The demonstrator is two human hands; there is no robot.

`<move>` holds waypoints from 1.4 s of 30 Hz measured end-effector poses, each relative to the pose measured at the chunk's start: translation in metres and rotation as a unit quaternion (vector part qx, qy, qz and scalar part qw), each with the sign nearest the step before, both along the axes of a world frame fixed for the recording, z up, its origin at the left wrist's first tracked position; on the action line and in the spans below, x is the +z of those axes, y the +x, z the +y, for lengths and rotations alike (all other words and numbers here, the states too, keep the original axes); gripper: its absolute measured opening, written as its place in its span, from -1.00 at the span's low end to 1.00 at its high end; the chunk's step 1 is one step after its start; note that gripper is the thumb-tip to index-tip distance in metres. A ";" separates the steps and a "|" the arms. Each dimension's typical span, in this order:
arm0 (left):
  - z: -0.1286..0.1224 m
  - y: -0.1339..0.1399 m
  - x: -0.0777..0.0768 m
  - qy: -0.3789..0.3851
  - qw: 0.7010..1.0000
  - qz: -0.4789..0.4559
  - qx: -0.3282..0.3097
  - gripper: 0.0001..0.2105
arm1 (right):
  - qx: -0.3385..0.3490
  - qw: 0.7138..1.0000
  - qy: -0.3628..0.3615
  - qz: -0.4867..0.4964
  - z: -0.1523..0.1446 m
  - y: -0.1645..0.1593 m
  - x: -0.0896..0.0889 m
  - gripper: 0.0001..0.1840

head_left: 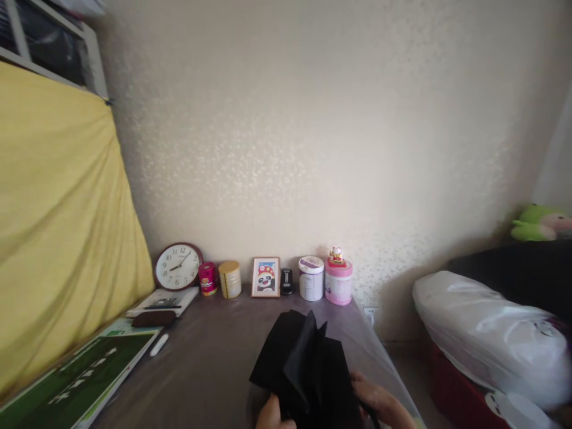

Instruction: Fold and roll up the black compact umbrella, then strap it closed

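Observation:
Near the front of the table, a black folded item [328,375] with loose, sharp-cornered flaps spreads upward; I cannot make out its exact kind. My left hand [273,414] pinches its lower left part, thumb on top. At its right edge, my right hand [379,400] has its fingers curled round the side, beside a thin dark strap-like strip. The lower part of the item and most of both hands fall outside the bottom of the view.
Along the wall stand a round clock [179,266], a pink tin [208,279], a yellow-lidded can [230,280], a panda picture frame [266,277] and two lidded tins [311,286]. Books [80,375], a brown case [154,319] and a white pen-like object [159,345] lie left.

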State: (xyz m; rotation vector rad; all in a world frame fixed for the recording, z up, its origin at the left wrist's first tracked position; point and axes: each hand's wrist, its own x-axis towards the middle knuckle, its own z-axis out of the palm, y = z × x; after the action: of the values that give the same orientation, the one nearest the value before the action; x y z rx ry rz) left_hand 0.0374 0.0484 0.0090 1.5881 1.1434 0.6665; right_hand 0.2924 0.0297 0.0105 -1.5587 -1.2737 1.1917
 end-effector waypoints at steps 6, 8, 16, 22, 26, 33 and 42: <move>-0.006 0.017 -0.005 0.107 0.971 0.215 -0.014 -0.28 | 0.038 0.988 -0.105 -0.107 -0.017 0.033 0.002 -0.90; -0.013 0.022 0.000 0.125 0.947 0.294 -0.020 -0.23 | 0.012 0.984 -0.121 -0.129 -0.024 0.046 -0.003 -0.92; -0.018 0.009 -0.001 0.109 0.970 0.210 -0.049 -0.20 | -0.210 0.923 0.111 -0.303 -0.032 0.067 0.017 -0.80; -0.023 0.003 -0.012 -0.096 0.995 -0.019 -0.019 -0.20 | -0.115 0.904 0.248 -0.329 -0.017 0.005 0.058 -0.70; -0.024 0.009 -0.019 -0.090 0.995 -0.008 -0.032 -0.19 | -0.034 0.871 0.284 -0.400 -0.009 -0.029 0.062 -0.56; -0.025 0.018 -0.024 0.118 0.976 0.177 -0.046 -0.18 | -0.044 0.870 0.296 -0.391 0.010 -0.037 0.053 -0.70; -0.037 0.043 -0.019 0.094 0.916 0.385 -0.069 -0.23 | -0.042 0.870 0.342 -0.351 0.043 -0.070 0.042 -0.73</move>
State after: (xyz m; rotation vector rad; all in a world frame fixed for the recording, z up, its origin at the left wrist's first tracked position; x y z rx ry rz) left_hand 0.0808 0.0112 -0.0095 2.1631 1.5313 0.0240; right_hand 0.2225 0.0728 0.0521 -1.4880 -1.7971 0.0122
